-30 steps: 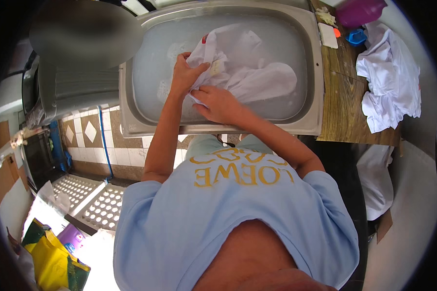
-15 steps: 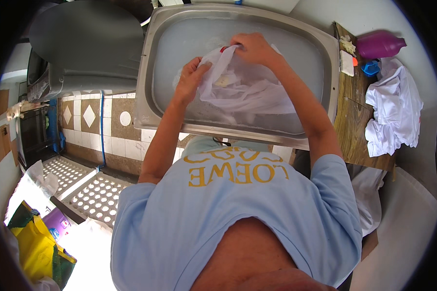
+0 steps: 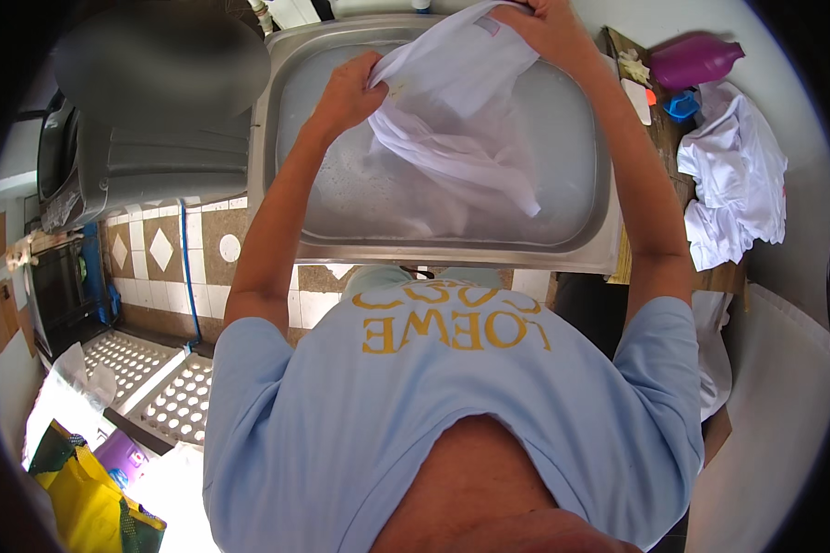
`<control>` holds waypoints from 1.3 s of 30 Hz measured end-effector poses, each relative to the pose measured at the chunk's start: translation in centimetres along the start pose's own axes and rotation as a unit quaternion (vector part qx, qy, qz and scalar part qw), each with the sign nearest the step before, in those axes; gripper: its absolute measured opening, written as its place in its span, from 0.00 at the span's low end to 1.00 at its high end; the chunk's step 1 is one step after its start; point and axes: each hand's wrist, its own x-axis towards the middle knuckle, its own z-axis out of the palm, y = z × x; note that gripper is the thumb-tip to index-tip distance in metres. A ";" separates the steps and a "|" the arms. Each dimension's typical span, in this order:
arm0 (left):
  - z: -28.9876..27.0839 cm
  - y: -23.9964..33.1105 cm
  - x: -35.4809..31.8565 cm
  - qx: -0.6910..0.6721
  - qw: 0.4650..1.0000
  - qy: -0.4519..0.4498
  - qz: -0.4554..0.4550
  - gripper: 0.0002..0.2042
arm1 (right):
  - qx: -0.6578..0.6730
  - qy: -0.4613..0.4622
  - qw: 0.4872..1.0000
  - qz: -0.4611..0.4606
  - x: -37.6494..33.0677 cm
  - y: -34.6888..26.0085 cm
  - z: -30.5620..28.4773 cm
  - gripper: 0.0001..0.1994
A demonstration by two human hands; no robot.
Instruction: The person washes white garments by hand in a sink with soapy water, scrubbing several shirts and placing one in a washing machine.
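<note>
A wet white garment (image 3: 461,88) stretches between my two hands above a metal sink (image 3: 290,253), its lower folds trailing into the cloudy water. My left hand (image 3: 349,92) pinches one edge of the cloth at the sink's left side. Higher and farther off, my right hand (image 3: 555,37) grips the opposite top edge near the far right rim. The cloth is thin and partly see-through, with a small yellowish patch near my left hand. Some of my right fingers are cut off by the top of the picture.
Right of the sink, a wooden board (image 3: 659,161) bears a heap of white clothes (image 3: 733,184), a purple bottle (image 3: 696,61), a blue plastic piece (image 3: 681,106) and a white brush-like block (image 3: 635,101). A grey tub (image 3: 171,152) stands left; a yellow-green bag (image 3: 88,493) sits lower left.
Both hands have risen away from the water and moved apart, the right one farther up and right. The bunched garment is now spread out between them.
</note>
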 end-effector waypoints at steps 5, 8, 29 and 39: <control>-0.8 0.8 1.8 -0.190 0.978 -0.033 -0.079 0.11 | -0.063 0.023 0.997 -0.043 -0.1 -0.5 -3.9 0.06; -3.0 3.5 3.0 -0.360 0.924 -0.033 -0.124 0.12 | -0.107 0.009 0.993 -0.056 -0.1 -2.4 -6.1 0.07; -8.3 7.2 7.9 -0.230 0.963 -0.120 0.071 0.14 | -0.146 0.024 0.989 0.013 -1.4 -1.8 -12.4 0.06; 1.5 14.4 0.2 -0.076 0.980 0.061 0.173 0.18 | 0.105 0.247 0.947 0.179 -9.4 8.9 -6.0 0.15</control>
